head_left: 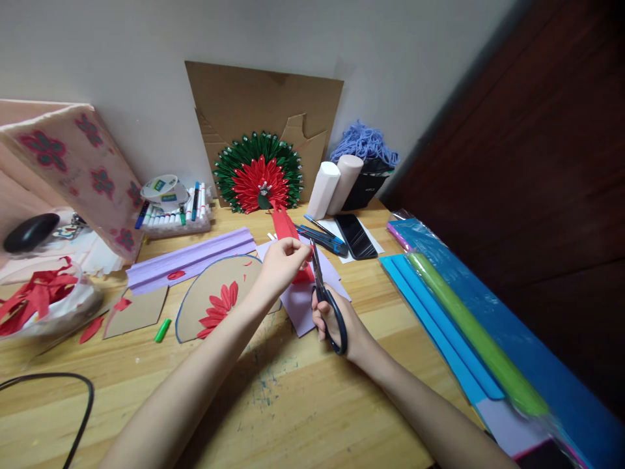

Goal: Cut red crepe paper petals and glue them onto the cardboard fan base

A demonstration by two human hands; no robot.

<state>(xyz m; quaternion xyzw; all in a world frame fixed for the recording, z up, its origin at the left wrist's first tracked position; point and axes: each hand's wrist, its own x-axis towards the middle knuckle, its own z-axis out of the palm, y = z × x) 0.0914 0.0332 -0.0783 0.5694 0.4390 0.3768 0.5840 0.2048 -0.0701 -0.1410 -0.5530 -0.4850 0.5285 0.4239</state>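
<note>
My left hand (283, 260) pinches a small piece of red paper (309, 250) between thumb and fingers. My right hand (354, 329) grips black-handled scissors (340, 319), their blades pointing up at the red piece beside my left fingertips. Beneath both hands lie a red crepe paper strip (284, 223) and lilac paper sheets (299, 314). Left of them, partly behind my left forearm, a rounded cardboard piece (193, 293) carries a fan of red petals (219, 311).
A green and red peacock-like fan (260, 176) leans on a cardboard sheet (263, 98) at the wall. Markers (176, 218), a phone (359, 236) and a utility knife (325, 241) lie nearby. Rolled papers (469, 326) line the right; a bag of red scraps (41, 299) is left.
</note>
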